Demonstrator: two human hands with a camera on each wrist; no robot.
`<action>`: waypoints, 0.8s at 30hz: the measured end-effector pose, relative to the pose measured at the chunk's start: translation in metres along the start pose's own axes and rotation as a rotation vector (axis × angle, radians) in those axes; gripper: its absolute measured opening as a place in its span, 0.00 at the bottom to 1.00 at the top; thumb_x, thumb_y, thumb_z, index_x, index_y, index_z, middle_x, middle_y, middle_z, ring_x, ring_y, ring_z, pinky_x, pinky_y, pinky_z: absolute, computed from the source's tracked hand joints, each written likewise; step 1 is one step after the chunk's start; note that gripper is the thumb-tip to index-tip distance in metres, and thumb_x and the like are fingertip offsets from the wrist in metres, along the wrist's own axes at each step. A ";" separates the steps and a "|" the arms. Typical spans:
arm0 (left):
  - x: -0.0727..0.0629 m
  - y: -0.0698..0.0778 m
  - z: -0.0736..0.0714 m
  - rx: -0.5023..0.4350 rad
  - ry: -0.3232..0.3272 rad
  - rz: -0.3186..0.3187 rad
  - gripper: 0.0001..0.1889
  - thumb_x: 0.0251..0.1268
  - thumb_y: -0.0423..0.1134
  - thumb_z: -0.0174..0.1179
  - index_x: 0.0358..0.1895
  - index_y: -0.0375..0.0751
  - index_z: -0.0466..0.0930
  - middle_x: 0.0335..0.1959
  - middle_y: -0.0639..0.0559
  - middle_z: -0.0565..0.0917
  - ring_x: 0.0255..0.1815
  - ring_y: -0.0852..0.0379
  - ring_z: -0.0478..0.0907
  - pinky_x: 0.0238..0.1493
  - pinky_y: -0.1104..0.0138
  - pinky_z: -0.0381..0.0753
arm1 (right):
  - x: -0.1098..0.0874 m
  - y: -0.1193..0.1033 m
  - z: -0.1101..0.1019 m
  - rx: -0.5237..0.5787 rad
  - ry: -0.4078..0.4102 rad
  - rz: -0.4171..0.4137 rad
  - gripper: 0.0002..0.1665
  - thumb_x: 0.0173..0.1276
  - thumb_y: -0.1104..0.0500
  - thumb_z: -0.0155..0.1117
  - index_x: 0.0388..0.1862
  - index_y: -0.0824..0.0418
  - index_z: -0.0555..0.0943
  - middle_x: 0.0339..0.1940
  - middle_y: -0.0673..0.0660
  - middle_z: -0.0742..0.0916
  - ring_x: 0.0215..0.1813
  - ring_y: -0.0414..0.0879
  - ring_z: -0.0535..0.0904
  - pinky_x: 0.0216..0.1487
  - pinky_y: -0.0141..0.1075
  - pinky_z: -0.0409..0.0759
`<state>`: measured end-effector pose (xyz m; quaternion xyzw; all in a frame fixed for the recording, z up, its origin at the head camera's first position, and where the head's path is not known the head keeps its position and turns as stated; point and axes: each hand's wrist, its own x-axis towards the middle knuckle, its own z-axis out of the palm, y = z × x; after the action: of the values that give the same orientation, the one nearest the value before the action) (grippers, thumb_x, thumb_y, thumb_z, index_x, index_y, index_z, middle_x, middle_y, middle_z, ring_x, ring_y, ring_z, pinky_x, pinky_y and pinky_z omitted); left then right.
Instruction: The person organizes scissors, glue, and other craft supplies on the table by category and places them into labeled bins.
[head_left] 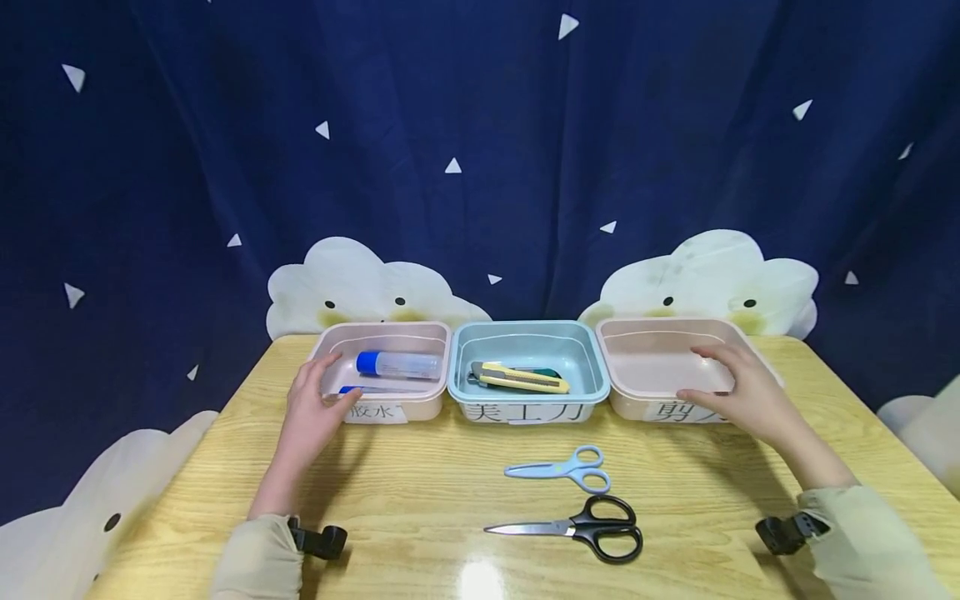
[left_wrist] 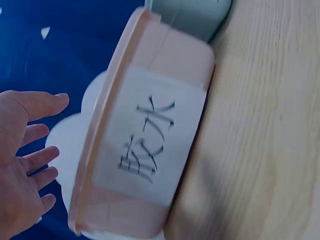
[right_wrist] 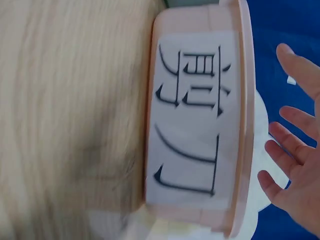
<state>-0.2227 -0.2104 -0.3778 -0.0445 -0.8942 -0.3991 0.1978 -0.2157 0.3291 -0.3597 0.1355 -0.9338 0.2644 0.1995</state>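
Counter (head_left: 420, 500). Left pink bin (head_left: 424, 410), right pink bin (head_left: 648, 358): toward its rear. Left hand (head_left: 313, 408), right hand (head_left: 750, 400): fingers loose, holding nothing, one at each bin. Black scissors (head_left: 581, 528), blue scissors (head_left: 557, 470): lying in front; safest lifted by handles.

Three bins (head_left: 528, 400), three labels (head_left: 529, 412), two pairs scissors (head_left: 592, 528), two glue tubes (head_left: 405, 365); apparently two utility knives (head_left: 525, 380), overlapping.

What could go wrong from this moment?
The black-handled scissors lie with their bare metal tip pointing left, so a careless reach by the left hand could meet it. The right hand is close to the right-hand pink bin and might knock it out of line with the blue bin beside it.
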 end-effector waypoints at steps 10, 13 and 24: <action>-0.006 0.038 0.028 0.024 -0.033 0.250 0.30 0.49 0.33 0.67 0.59 0.38 0.68 0.57 0.40 0.70 0.58 0.42 0.65 0.59 0.50 0.62 | -0.016 0.025 -0.011 -0.001 -0.032 0.125 0.58 0.42 0.48 0.76 0.66 0.71 0.58 0.59 0.79 0.64 0.59 0.74 0.57 0.52 0.65 0.57; -0.010 0.052 0.039 0.037 -0.046 0.318 0.29 0.50 0.35 0.66 0.58 0.39 0.70 0.55 0.42 0.73 0.59 0.43 0.66 0.60 0.50 0.63 | -0.020 0.032 -0.012 -0.003 -0.051 0.140 0.62 0.42 0.47 0.76 0.69 0.71 0.53 0.60 0.80 0.61 0.60 0.75 0.54 0.54 0.67 0.54; -0.031 0.090 0.078 0.089 -0.273 0.517 0.24 0.53 0.38 0.64 0.56 0.45 0.73 0.44 0.55 0.80 0.46 0.58 0.76 0.49 0.63 0.76 | -0.027 0.049 -0.014 0.015 -0.086 0.238 0.65 0.45 0.47 0.74 0.69 0.73 0.46 0.64 0.81 0.52 0.59 0.74 0.53 0.51 0.67 0.57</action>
<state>-0.1973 -0.0902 -0.3743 -0.3154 -0.8881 -0.2861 0.1728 -0.2046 0.3810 -0.3819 0.0365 -0.9489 0.2872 0.1256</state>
